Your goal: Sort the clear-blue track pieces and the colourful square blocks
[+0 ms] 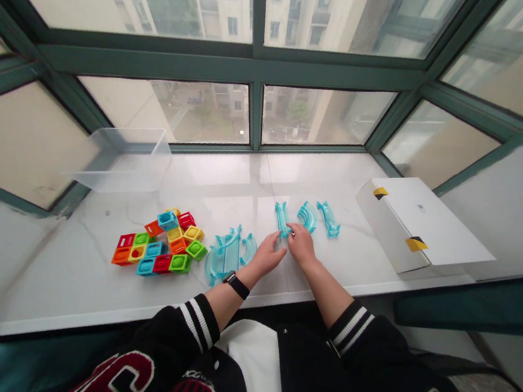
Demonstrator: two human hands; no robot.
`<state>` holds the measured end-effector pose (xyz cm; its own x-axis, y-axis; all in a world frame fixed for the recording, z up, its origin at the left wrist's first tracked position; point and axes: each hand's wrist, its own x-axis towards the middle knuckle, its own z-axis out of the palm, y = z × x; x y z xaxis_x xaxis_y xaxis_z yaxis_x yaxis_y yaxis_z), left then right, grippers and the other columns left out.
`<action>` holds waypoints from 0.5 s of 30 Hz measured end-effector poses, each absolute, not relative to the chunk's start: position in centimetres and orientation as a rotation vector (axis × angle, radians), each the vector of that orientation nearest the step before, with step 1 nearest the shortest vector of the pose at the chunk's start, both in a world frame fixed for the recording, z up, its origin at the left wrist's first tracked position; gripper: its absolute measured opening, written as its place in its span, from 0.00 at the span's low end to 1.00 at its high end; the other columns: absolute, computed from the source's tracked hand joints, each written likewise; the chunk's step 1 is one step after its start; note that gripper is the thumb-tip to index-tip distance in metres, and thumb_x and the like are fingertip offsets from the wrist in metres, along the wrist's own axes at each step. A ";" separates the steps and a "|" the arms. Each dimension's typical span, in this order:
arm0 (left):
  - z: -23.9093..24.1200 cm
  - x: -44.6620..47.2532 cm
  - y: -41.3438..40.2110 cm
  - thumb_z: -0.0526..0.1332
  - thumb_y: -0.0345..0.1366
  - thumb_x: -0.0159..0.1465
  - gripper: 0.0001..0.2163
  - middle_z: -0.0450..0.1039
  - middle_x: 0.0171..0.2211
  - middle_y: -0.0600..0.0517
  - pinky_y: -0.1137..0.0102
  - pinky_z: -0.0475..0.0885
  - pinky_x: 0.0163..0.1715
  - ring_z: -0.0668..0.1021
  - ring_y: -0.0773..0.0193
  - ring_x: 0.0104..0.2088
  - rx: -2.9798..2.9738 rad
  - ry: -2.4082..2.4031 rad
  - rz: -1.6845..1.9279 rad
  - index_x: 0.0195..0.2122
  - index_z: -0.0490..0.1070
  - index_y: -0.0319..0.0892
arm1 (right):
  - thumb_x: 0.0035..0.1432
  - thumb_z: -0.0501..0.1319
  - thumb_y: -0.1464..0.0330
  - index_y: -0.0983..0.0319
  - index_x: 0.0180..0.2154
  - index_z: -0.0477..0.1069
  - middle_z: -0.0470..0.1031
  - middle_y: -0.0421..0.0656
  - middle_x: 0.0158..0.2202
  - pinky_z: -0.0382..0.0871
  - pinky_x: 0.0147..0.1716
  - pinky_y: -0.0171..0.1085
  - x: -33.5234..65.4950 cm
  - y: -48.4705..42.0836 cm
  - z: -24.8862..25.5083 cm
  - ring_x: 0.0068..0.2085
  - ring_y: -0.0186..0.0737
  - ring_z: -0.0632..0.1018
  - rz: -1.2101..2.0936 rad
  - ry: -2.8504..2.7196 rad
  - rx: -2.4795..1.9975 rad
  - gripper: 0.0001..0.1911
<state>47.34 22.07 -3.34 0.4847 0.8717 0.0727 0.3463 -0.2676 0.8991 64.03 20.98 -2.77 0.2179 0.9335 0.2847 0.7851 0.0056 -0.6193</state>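
A straight, translucent blue track piece [282,214] lies on the white ledge, pointing away from me. My left hand [269,255] has its fingers closed at the near end of this piece, from the left. From the right, my right hand [301,244] grips the same end with bent fingers. The fingertips partly hide that end. Just beyond my right hand are a curved blue track piece [308,216] and a wavy blue track piece [328,219]. Left of my left hand sits a group of blue track pieces [226,254], straight and curved, close together.
Several colourful blocks [154,249] in red, orange, yellow, green and blue cluster on the left. Behind them stands a clear plastic bin [126,170]. A white box [423,222] with yellow-and-black tabs occupies the right end. The window frame [229,68] borders the ledge [64,289] at the back.
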 end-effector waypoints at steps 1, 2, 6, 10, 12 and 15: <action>-3.3 47.3 22.0 0.65 0.35 0.63 0.29 0.69 0.67 0.37 0.45 0.65 0.68 0.71 0.45 0.67 1.832 1.021 0.727 0.66 0.67 0.41 | 0.59 0.57 0.79 0.61 0.52 0.80 0.81 0.50 0.53 0.71 0.62 0.51 64.0 21.0 -2.8 0.56 0.49 0.79 0.274 -1.602 -1.806 0.23; -3.4 47.3 22.0 0.65 0.35 0.63 0.29 0.68 0.67 0.37 0.45 0.66 0.68 0.71 0.45 0.67 1.831 1.018 0.723 0.66 0.67 0.40 | 0.59 0.56 0.79 0.61 0.52 0.80 0.81 0.50 0.53 0.71 0.62 0.51 64.0 21.0 -2.9 0.56 0.49 0.79 0.275 -1.609 -1.806 0.23; -3.7 47.1 22.0 0.65 0.36 0.63 0.29 0.69 0.67 0.38 0.46 0.67 0.67 0.71 0.45 0.68 1.816 1.013 0.732 0.67 0.66 0.41 | 0.60 0.56 0.79 0.62 0.53 0.79 0.81 0.51 0.53 0.70 0.62 0.51 63.9 21.0 -3.0 0.57 0.49 0.79 0.271 -1.620 -1.810 0.23; -3.9 47.0 21.9 0.65 0.36 0.63 0.29 0.69 0.66 0.39 0.46 0.67 0.68 0.71 0.45 0.67 1.809 1.010 0.760 0.66 0.67 0.42 | 0.60 0.56 0.79 0.61 0.53 0.79 0.81 0.50 0.53 0.71 0.62 0.51 63.9 20.9 -3.3 0.56 0.48 0.79 0.268 -1.604 -1.793 0.23; -3.7 47.0 21.8 0.65 0.35 0.63 0.29 0.69 0.67 0.39 0.46 0.67 0.68 0.71 0.45 0.67 1.810 1.014 0.760 0.67 0.66 0.42 | 0.60 0.56 0.79 0.61 0.52 0.79 0.81 0.50 0.53 0.71 0.62 0.51 64.0 20.9 -3.3 0.56 0.48 0.79 0.275 -1.602 -1.781 0.23; -3.4 47.0 21.7 0.65 0.35 0.63 0.30 0.69 0.67 0.38 0.46 0.66 0.69 0.71 0.45 0.67 1.815 1.033 0.741 0.67 0.66 0.41 | 0.60 0.56 0.78 0.61 0.53 0.79 0.80 0.50 0.53 0.72 0.62 0.50 64.0 20.9 -3.4 0.56 0.48 0.79 0.275 -1.603 -1.778 0.23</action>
